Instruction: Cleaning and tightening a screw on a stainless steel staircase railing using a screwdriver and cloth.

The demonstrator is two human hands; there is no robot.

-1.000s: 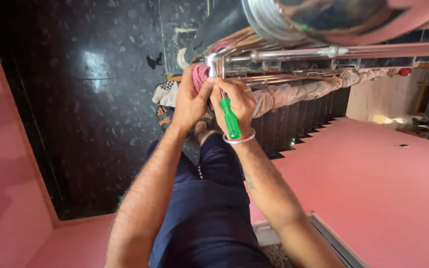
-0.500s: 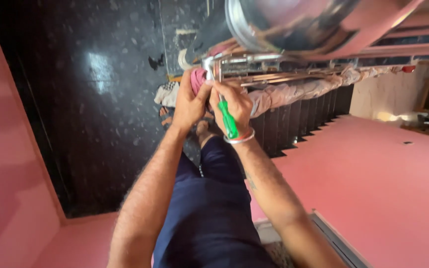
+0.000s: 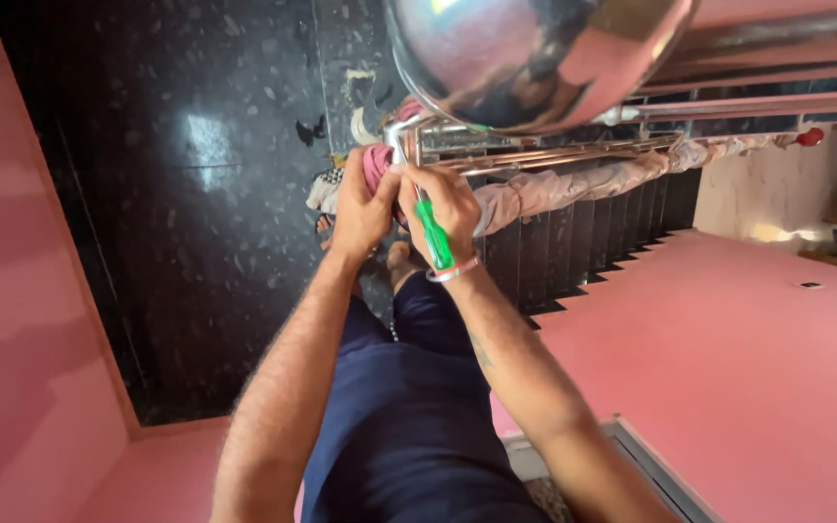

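Note:
My right hand (image 3: 449,205) grips a green-handled screwdriver (image 3: 434,235), its handle pointing back toward my wrist and its tip hidden at a steel railing joint (image 3: 405,136). A thin bangle sits on that wrist. My left hand (image 3: 362,205) is closed right beside it, fingers pressed against the same joint and a bit of pink cloth (image 3: 374,165). What the left fingers pinch is hidden. A large shiny steel ball (image 3: 535,58) of the railing post fills the top of the view, just above both hands.
Steel handrail bars (image 3: 748,68) run off to the right. A cloth-wrapped rail (image 3: 593,184) follows dark stairs (image 3: 622,232) down. A black speckled stone floor (image 3: 196,174) lies below, pink walls (image 3: 748,358) on both sides. My dark blue trousers (image 3: 409,407) fill the lower middle.
The view has shifted so the steel ball looms larger and closer at the top. Both hands stay at the railing joint with the screwdriver, barely moved.

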